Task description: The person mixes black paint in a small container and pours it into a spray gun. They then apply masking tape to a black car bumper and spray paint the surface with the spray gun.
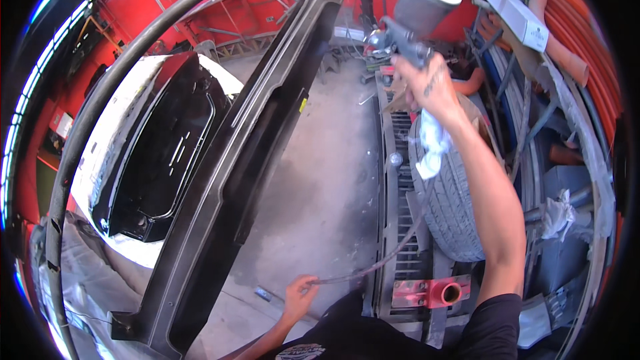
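Note:
High on the right, my right hand (437, 90) is closed around the handle of a spray gun (407, 43). A grey cup with a white top (423, 7) sits on the gun, whose nozzle end points left. Low in the middle, my left hand (299, 297) pinches a thin air hose (383, 263). From there the hose curves right and up past the tyre; its upper end is hard to follow. A long black car body panel (217, 187) slants across the left half, apart from both hands.
A black trunk lid (167, 150) lies beyond the panel on the left. To the right are a tyre (450, 200), a slatted metal frame (402, 137) and a red bracket with a round socket (433, 293). A dark curved bar (93, 113) arcs along the left.

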### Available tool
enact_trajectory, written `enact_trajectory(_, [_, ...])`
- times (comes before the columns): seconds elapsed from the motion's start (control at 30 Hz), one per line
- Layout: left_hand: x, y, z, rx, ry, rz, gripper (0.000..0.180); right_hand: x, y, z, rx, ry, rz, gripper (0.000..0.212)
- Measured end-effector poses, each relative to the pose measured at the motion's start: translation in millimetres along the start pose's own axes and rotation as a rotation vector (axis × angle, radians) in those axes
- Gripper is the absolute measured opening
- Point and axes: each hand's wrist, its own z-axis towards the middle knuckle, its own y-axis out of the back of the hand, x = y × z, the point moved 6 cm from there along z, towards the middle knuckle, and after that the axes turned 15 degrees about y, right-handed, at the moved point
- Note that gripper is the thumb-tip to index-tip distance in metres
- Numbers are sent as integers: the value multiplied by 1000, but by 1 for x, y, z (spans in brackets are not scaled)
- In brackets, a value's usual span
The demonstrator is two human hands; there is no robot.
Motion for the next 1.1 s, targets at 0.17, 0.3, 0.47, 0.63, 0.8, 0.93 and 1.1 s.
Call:
enact_trajectory(0.17, [43,16,-9,44,112,109,27,-29,-33,-96,193,-116,271,31])
enact_trajectory(0.3, [33,7,-18,83,132,179,26,-60,-45,-120,282,-116,324,31])
enact_trajectory(0.47, [14,-7,-29,54,224,218,25,-102,-41,-88,118,-77,233,37])
enact_trajectory(0.63, [-3,-10,-25,-7,183,284,27,-130,-24,-35,-153,56,108,41])
enact_trajectory(0.8, [6,1,-15,-34,240,232,27,-131,-20,-33,-291,71,80,40])
enact_trajectory(0.93, [15,4,-16,-22,275,264,26,-114,-15,-70,-120,-2,83,40])
enact_trajectory(1.1, [27,-13,-18,49,239,310,25,-83,-18,-123,112,-30,230,36])
